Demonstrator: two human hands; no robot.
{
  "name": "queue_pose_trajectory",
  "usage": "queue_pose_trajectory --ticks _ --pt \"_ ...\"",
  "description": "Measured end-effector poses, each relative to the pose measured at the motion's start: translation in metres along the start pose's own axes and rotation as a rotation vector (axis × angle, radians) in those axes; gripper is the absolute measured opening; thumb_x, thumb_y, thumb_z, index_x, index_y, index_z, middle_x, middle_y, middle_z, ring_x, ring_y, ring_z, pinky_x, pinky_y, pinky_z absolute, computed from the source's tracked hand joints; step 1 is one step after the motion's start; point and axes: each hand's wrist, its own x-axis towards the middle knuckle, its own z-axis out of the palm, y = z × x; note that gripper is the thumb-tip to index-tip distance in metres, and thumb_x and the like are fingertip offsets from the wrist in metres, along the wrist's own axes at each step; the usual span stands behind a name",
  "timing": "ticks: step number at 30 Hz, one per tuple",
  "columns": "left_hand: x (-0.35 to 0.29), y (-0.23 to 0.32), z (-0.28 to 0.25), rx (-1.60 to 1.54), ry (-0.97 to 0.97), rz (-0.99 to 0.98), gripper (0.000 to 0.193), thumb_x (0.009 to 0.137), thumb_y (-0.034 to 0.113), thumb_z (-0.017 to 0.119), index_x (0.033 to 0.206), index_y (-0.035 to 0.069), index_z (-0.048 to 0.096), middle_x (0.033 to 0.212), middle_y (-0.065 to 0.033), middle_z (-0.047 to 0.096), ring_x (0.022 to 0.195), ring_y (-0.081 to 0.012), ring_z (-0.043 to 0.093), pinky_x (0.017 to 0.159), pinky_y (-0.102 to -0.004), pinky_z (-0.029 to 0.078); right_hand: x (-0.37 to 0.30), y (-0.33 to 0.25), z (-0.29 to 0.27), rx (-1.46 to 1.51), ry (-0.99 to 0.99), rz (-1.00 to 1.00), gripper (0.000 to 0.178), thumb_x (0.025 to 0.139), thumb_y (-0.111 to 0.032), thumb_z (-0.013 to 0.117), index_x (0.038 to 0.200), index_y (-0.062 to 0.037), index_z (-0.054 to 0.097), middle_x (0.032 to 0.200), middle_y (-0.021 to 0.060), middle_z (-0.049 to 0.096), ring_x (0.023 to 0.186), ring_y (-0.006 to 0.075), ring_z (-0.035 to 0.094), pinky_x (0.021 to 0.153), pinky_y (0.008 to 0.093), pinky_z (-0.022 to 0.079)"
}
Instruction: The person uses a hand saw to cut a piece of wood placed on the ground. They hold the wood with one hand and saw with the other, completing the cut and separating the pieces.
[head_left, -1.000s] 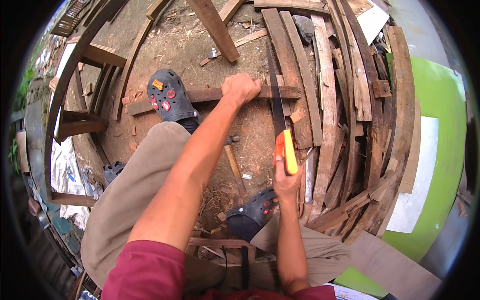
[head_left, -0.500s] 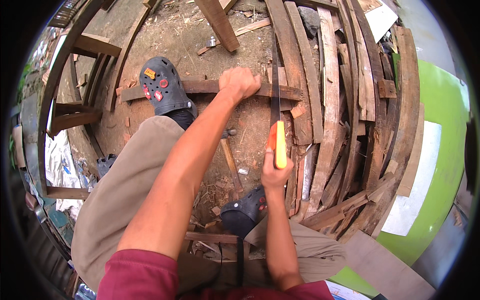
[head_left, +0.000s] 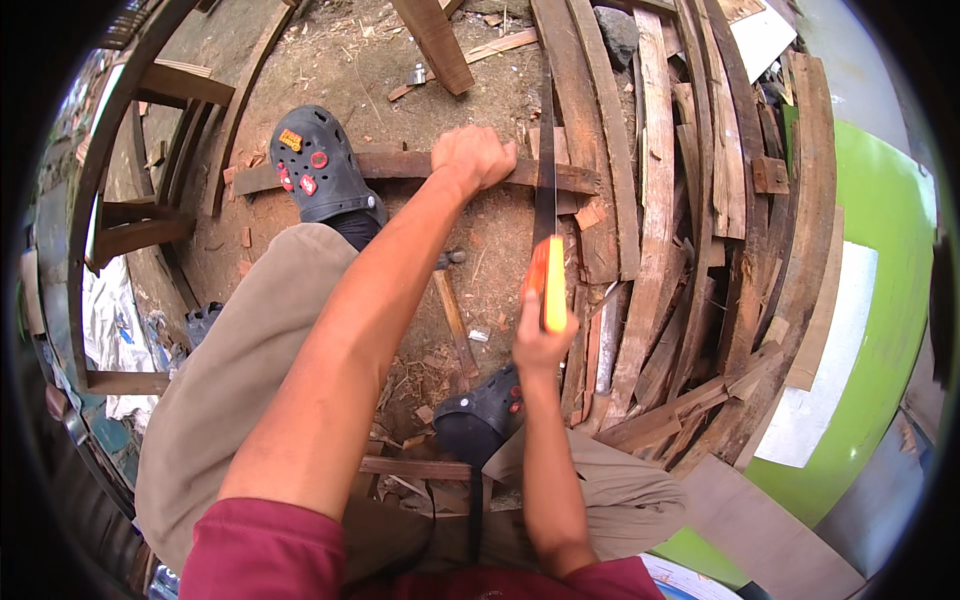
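Here, the left hand lies closed on a board; the right hand grips a saw across the board's right end, seemingly not yet severed.

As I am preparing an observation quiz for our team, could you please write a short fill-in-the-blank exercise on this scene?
1. The right hand holds a ____ by its orange-and-yellow handle.
2. The left hand rests on a strip made of ____.
3. A ____ with a wooden handle lies on the ground.
4. The large panel on the right is mostly ____.

Missing words: saw; wood; hammer; green.
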Motion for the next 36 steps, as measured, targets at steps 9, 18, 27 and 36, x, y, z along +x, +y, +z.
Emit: queue_pose_trajectory --ticks 9,18,27,36 --pt "-0.002 0.009 -0.004 -0.008 -0.065 -0.100 0.055 0.094 0.047 0.046 0.106 0.003 0.075 0.115 -0.0198 0.072 0.110 -0.0355 0.068 0.097 -0.0441 0.053 -0.006 0.022 0.000 0.035 0.010 -0.045 0.026 0.090 -0.008 0.064 0.068 0.0034 0.058 0.052 0.0079 0.050 0.048 0.0137 0.049 0.044 0.0346 0.036" --pt "-0.006 0.006 -0.008 -0.035 -0.058 -0.067 0.055 0.092 0.044 0.046 0.096 -0.002 0.075 0.103 -0.0261 0.072 0.103 -0.0400 0.069 0.093 -0.0477 0.054 -0.126 0.022 -0.072 -0.173 -0.144 -0.054 0.023 0.087 -0.003 0.058 0.102 0.0119 0.067 0.106 0.0254 0.066 0.075 0.0252 0.072 0.067 0.0330 0.054" --pt "-0.005 0.008 -0.006 0.011 -0.072 -0.061 0.053 0.094 0.046 0.045 0.106 0.006 0.076 0.114 -0.0184 0.073 0.108 -0.0339 0.069 0.096 -0.0419 0.054 0.039 -0.025 0.018 -0.112 -0.017 -0.161 0.032 0.092 -0.012 0.065 0.064 0.0007 0.056 0.050 0.0069 0.048 0.045 0.0129 0.046 0.045 0.0344 0.034" --pt "-0.004 0.015 -0.007 -0.010 -0.074 -0.090 0.052 0.094 0.046 0.046 0.106 0.005 0.076 0.114 -0.0178 0.073 0.109 -0.0334 0.069 0.094 -0.0423 0.055 -0.068 0.015 -0.057 0.231 0.022 0.243 0.021 0.092 -0.005 0.057 0.080 0.0095 0.066 0.052 0.0035 0.051 0.047 0.0111 0.052 0.050 0.0271 0.045"
